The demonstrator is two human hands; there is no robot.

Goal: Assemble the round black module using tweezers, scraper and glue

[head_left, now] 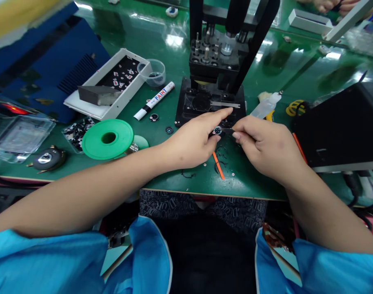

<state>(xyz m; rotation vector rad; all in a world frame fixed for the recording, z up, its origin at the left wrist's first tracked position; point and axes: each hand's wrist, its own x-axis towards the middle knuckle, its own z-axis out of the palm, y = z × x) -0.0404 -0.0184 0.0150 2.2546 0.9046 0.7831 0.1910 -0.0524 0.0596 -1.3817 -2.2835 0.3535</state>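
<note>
Inside white box (pixel 130 95) — small pieces (pixel 115 82)

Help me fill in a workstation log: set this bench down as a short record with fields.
Left hand: holds a small round dark part between thumb and index side
Right hand: pinches a thin dark tool, its tip at that part; exact kind unclear
Beyond the hands: black press
Left of press: paint marker, clear plastic cup, white tray of small parts
Nearer left forearm: green spool, tape measure
Right of press: translucent squeeze bottle, black box
Near table edge: orange stick
</note>
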